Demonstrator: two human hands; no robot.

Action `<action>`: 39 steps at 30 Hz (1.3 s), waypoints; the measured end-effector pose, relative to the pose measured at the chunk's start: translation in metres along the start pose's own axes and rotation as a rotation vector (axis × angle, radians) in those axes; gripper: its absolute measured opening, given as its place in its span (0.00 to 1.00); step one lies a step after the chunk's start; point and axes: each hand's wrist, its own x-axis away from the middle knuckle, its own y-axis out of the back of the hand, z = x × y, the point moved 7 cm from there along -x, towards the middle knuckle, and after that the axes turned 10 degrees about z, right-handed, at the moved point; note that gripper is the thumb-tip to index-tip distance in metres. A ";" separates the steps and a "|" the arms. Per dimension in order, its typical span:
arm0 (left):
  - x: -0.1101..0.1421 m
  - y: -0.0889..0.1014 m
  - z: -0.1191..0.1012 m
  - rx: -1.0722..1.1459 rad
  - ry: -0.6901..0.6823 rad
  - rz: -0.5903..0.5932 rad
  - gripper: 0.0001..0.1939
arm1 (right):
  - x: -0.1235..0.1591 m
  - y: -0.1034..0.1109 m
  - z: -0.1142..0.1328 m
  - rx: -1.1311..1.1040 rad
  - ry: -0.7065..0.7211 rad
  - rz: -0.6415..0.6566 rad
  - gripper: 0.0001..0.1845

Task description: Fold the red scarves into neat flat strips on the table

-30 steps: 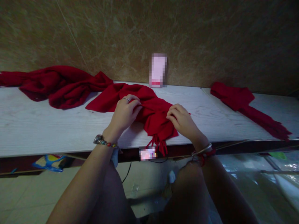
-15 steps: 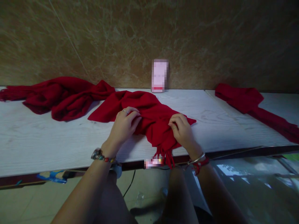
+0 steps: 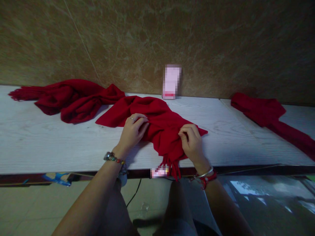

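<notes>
A red fringed scarf (image 3: 157, 113) lies rumpled on the white wood-grain table (image 3: 36, 144), its fringe hanging over the front edge. My left hand (image 3: 135, 130) rests on the scarf's near middle, fingers bent and pinched on the cloth. At the right part of the scarf, my right hand (image 3: 193, 140) has its fingertips curled together on the fabric near the fringe. More bunched red cloth (image 3: 76, 98) with tassels lies at the left; whether it is joined to the middle piece I cannot tell.
Another folded red scarf (image 3: 263, 111) lies at the right. A blurred-out pink object (image 3: 171, 82) stands against the brown marbled wall (image 3: 123, 39). Along the front edge are a blurred-out item (image 3: 159, 172) and a blue-and-white packet (image 3: 57, 178). A dark cable (image 3: 134, 195) hangs below.
The view has tilted slightly and shifted. Both hands stay in nearly the same places on the scarf, and the cloth looks hardly altered.
</notes>
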 end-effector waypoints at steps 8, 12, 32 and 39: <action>-0.011 0.013 0.002 -0.112 -0.030 -0.121 0.09 | -0.012 0.022 -0.007 0.161 0.058 -0.012 0.09; -0.011 0.025 -0.006 -0.182 -0.002 -0.213 0.09 | -0.023 0.040 -0.026 0.236 0.040 0.011 0.11; 0.004 0.023 0.014 -0.233 0.333 -0.190 0.08 | -0.080 0.002 -0.095 0.071 0.162 0.186 0.17; -0.012 0.005 -0.048 -0.303 0.062 0.022 0.10 | -0.070 0.017 -0.090 0.012 0.149 0.110 0.18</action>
